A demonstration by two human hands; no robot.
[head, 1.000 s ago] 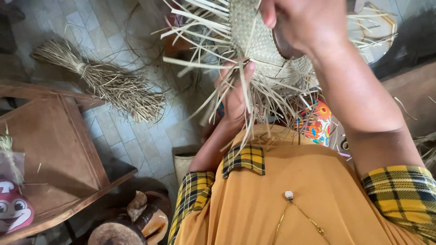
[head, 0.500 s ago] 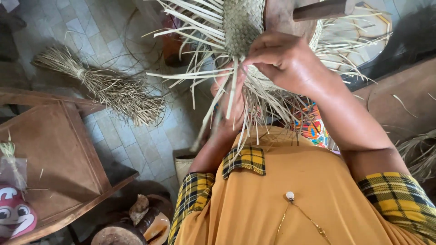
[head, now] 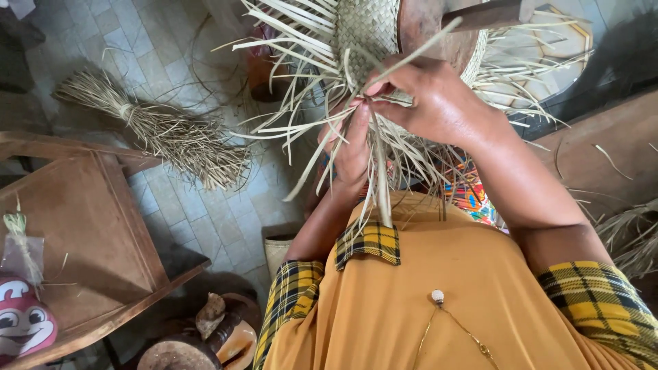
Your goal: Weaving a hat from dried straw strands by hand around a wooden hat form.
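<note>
A half-woven straw hat [head: 367,31] sits over a rounded wooden block [head: 432,31] just in front of my chest, with many loose pale strands [head: 295,130] fanning out from its edge. My right hand [head: 428,103] pinches one strand at the weave's lower edge, fingers closed on it. My left hand [head: 349,154] is under the weave with palm up, its fingers holding strands that hang down toward my orange top.
A tied bundle of dry straw [head: 164,133] lies on the tiled floor at left. A brown wooden table [head: 82,233] stands at lower left with a red-and-white figure [head: 24,318] on it. Wood stumps [head: 199,339] sit below. More straw [head: 630,236] lies at right.
My right hand has come down from the top of the hat to its lower edge and pinched a strand. The left hand stayed under the weave.
</note>
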